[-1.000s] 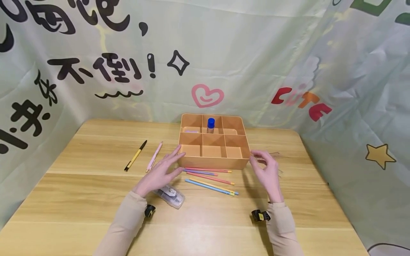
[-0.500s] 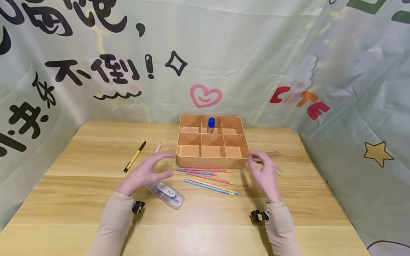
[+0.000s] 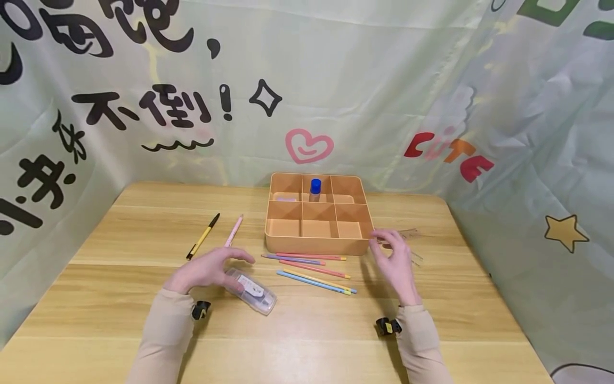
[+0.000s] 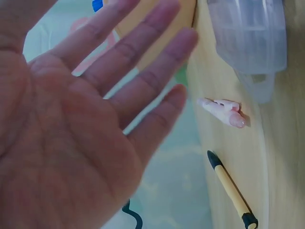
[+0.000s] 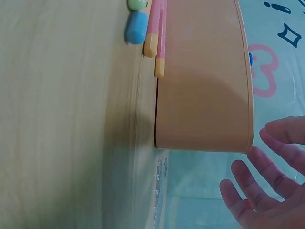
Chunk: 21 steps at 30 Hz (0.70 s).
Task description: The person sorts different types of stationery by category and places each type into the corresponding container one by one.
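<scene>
My left hand [image 3: 211, 269] hovers with spread fingers over the upper end of a clear plastic case [image 3: 259, 298] that bears a white label. In the left wrist view its palm faces the camera and nothing lies in it. Beside the front right corner of an orange six-compartment box [image 3: 316, 245] is my right hand [image 3: 393, 261], fingers loosely bent. One fingertip appears at the box's rim in the right wrist view; whether it touches cannot be told. A blue-capped tube [image 3: 315, 189] stands in the back middle compartment, and a flat lilac piece [image 3: 287, 199] lies in the back left one.
Several coloured pencils [image 3: 312, 272] lie in front of the box. A yellow-and-black pen [image 3: 203, 236] and a pink pen [image 3: 234, 230] lie to the left. Thin transparent pieces [image 3: 415, 258], partly hidden, lie past the right hand. A printed cloth [image 3: 384, 96] hangs behind the table.
My left hand has moved left and toward me from the box's left side to above the clear case. The right hand has hardly moved, staying by the box's corner.
</scene>
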Each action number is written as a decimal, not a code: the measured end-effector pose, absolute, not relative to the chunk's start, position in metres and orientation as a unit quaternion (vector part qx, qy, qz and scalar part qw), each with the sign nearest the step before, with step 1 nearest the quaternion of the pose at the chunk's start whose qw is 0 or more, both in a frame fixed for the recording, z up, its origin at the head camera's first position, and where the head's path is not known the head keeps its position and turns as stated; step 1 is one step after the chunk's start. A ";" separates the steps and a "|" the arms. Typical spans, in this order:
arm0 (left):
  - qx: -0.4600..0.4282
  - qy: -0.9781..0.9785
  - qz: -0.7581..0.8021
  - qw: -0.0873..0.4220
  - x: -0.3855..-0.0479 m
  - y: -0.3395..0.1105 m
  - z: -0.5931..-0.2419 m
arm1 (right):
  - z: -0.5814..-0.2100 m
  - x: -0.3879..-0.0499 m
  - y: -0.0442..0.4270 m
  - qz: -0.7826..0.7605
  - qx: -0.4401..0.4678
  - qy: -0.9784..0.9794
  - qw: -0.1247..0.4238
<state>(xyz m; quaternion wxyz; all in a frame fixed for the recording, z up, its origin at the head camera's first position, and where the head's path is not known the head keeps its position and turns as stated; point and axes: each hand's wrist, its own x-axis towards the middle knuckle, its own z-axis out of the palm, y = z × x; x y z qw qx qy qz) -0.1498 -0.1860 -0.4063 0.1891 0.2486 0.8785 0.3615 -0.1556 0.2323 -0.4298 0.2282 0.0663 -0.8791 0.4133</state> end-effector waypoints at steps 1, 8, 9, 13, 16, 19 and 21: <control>0.248 0.880 0.357 0.192 -0.149 -0.186 -0.406 | -0.430 -0.156 0.232 0.411 0.067 -0.879 0.231; 0.239 0.883 0.349 0.202 -0.148 -0.187 -0.408 | -0.432 -0.157 0.231 0.397 0.075 -0.880 0.250; 0.231 0.883 0.350 0.208 -0.148 -0.187 -0.409 | -0.433 -0.157 0.231 0.395 0.075 -0.880 0.251; 0.217 0.886 0.343 0.225 -0.148 -0.186 -0.410 | -0.433 -0.157 0.231 0.391 0.076 -0.882 0.253; 0.218 0.888 0.336 0.225 -0.147 -0.185 -0.410 | -0.434 -0.157 0.231 0.389 0.078 -0.882 0.254; 0.218 0.887 0.337 0.228 -0.147 -0.182 -0.409 | -0.434 -0.157 0.231 0.386 0.080 -0.882 0.257; 0.212 0.885 0.340 0.236 -0.147 -0.180 -0.409 | -0.435 -0.158 0.230 0.383 0.080 -0.883 0.260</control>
